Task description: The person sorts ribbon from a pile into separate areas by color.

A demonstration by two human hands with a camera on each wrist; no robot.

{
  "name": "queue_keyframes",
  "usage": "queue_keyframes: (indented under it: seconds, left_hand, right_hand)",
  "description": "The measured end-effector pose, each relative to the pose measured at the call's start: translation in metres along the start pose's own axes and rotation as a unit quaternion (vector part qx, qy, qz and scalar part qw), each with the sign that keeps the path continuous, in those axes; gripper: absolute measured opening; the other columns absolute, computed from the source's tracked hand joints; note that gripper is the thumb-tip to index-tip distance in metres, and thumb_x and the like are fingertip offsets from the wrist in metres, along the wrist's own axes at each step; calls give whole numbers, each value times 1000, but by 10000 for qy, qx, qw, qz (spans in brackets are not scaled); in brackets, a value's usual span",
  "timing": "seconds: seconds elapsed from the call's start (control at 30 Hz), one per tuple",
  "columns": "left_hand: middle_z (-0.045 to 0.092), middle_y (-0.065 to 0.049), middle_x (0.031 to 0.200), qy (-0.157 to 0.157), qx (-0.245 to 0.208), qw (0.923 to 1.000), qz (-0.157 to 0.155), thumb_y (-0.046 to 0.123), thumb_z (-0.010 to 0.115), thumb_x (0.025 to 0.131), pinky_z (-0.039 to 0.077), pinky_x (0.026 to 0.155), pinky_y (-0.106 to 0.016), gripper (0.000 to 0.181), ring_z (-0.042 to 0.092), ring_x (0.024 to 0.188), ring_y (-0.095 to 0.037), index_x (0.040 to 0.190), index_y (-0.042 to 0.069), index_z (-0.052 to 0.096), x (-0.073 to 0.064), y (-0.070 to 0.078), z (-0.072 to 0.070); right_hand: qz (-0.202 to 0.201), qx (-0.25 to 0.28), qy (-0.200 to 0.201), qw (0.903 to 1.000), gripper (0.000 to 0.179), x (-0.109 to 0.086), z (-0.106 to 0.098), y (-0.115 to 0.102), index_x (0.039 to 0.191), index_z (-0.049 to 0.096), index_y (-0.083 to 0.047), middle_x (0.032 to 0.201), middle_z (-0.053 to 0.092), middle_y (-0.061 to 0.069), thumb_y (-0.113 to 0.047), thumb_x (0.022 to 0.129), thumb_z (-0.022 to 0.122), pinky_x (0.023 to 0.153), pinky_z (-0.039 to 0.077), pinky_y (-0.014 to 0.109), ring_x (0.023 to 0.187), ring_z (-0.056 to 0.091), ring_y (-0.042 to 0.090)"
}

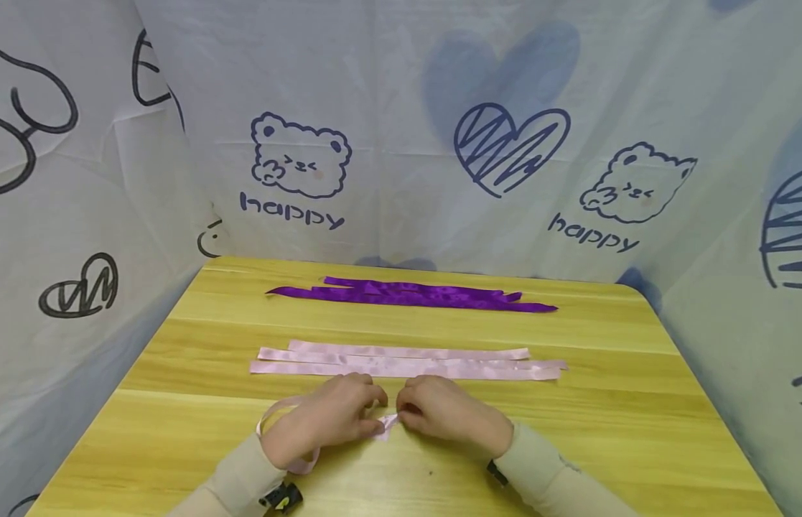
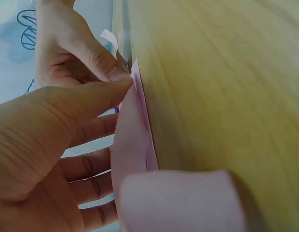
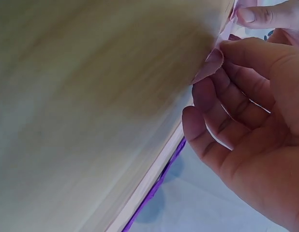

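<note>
A pale pink ribbon (image 1: pixel 386 428) is stretched between the two hands near the front of the table. My left hand (image 1: pixel 339 411) pinches it between thumb and fingers; in the left wrist view the ribbon (image 2: pixel 132 140) runs along the fingers, and a wide curl of it stands close to the camera. Its loose length loops behind the left wrist. Facing it, my right hand (image 1: pixel 444 411) pinches the ribbon near one end, with a short flap (image 3: pixel 209 68) poking out past the thumb in the right wrist view. The fingertips of both hands are close together.
Several pale pink ribbon strips (image 1: pixel 401 368) lie side by side just beyond the hands. Further back is a bunch of purple ribbon strips (image 1: pixel 413 294). The yellow wood-grain table (image 1: pixel 601 431) is enclosed by printed white cloth (image 1: pixel 401 208) at the back and sides.
</note>
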State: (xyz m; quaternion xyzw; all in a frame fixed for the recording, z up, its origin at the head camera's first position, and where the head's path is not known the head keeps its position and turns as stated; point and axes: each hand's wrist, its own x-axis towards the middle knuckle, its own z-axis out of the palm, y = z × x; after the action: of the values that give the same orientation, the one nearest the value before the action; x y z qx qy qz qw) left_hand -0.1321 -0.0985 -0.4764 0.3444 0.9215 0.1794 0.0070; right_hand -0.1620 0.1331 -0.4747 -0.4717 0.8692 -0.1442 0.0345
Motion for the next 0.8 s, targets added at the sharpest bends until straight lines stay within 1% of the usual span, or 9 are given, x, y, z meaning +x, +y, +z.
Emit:
queue_keyframes:
  seconds: [0.13,0.2,0.3,0.37,0.43,0.53,0.6,0.73,0.8]
  left_hand:
    - [64,3,87,-20,-127,9999,-4,39,86,87,45,68,-24,35,47,73,-5,109,13,78,0,1,1]
    - [64,4,85,5,-180,9998,44,39,85,87,44,66,-23,33,47,71,-4,106,14,77,1,1,2]
    - [64,6,82,101,-219,9996,122,31,81,93,45,66,-22,17,47,69,-2,98,16,77,2,1,4]
    - [63,7,79,165,-238,9995,145,24,77,96,46,66,-21,9,48,68,-1,93,16,75,3,1,5]
    - [62,10,76,225,-316,9992,127,18,72,97,48,66,-21,10,49,67,0,88,17,74,4,0,6]
    - [59,13,72,279,-459,9985,33,16,69,99,47,65,-21,16,47,64,0,83,18,70,5,0,6]
    - [56,14,69,319,-525,9981,-1,17,67,100,45,63,-20,20,46,62,0,81,20,66,6,-1,5]
    - [52,14,66,484,-499,9976,48,18,66,102,41,59,-20,24,43,59,0,79,21,63,7,-1,5]
    - [52,13,65,607,-500,9968,110,18,66,102,41,58,-19,23,42,58,0,79,20,64,7,0,4]
  right_hand:
    - [101,178,89,9998,9,1,2,2,91,73,-17,84,67,-7,-16,98,67,79,54,26,77,59,5]
    - [133,271,162,9994,11,1,3,3,90,70,-17,84,66,-8,-15,99,65,79,54,26,76,59,5]
    - [195,462,240,9985,12,1,4,4,89,66,-18,81,64,-9,-15,100,62,76,54,25,74,57,4]
    - [273,621,208,9975,11,1,4,4,91,65,-18,80,62,-10,-17,101,62,72,52,23,72,55,3]
    - [376,826,111,9958,8,1,3,3,99,68,-17,77,60,-11,-22,102,64,68,50,21,69,52,1]
    - [459,1015,-30,9938,21,1,1,2,116,71,-15,75,57,-12,-30,103,67,65,47,19,65,48,0]
    - [391,1001,3,9942,27,1,2,2,121,72,-14,77,61,-12,-32,102,69,67,48,19,66,50,-1]
    - [87,719,285,9970,15,1,3,1,108,75,-16,89,72,-9,-27,103,68,77,55,22,77,62,2]
    - [-35,620,419,9972,15,2,4,1,106,76,-15,96,76,-6,-24,105,65,83,57,24,85,69,5]
